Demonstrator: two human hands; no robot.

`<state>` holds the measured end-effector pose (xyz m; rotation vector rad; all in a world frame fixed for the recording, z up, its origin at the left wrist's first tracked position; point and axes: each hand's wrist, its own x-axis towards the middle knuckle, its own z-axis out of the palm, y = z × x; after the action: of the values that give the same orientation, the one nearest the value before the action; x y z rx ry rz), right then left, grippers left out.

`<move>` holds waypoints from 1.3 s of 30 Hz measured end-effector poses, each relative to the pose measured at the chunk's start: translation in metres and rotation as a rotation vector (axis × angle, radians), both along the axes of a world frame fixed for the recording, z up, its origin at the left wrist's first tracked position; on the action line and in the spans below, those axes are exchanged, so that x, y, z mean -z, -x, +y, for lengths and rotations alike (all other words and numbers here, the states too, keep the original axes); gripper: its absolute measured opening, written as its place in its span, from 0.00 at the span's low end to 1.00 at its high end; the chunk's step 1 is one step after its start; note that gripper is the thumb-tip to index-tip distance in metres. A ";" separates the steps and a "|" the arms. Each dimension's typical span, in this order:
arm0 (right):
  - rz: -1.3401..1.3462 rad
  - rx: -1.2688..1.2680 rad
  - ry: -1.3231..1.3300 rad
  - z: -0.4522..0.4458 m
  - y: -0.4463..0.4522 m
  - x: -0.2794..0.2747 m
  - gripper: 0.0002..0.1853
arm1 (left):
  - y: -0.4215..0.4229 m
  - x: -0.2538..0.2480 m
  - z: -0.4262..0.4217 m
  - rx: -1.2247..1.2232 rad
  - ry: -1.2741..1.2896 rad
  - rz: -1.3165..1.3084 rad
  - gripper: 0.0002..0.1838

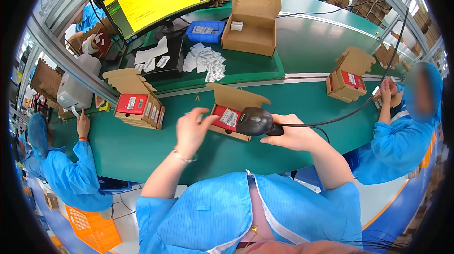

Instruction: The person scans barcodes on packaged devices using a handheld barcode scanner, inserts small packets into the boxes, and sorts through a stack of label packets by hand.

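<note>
My right hand [294, 133] is wrapped round the handle of a black corded scanner [254, 120]. The scanner's head covers the right part of a red box with a white label [229, 117], which lies inside an open cardboard box [236, 97]. At that box's left side is my left hand [191, 129], its fingers apart and nothing in them. Its fingertips are close to the red box; whether they touch it I cannot tell.
Stacked cardboard boxes with red boxes stand left [137, 107] and right [346, 81]. Behind are loose labels [206, 60], a blue tray [205, 31], a large open carton [250, 17] and a monitor [158, 3]. A co-worker [397, 136] sits right, another [71, 169] left.
</note>
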<state>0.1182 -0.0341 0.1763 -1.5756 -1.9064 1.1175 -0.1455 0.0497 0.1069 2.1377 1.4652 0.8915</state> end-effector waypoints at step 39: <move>0.364 -0.111 -0.347 -0.035 0.020 -0.016 0.26 | 0.111 -0.025 0.035 -0.183 0.128 -0.080 0.12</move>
<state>0.0979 -0.0693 0.1921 -1.0158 -1.8325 0.9722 -0.2566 0.0848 0.1316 1.8778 1.6506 0.9089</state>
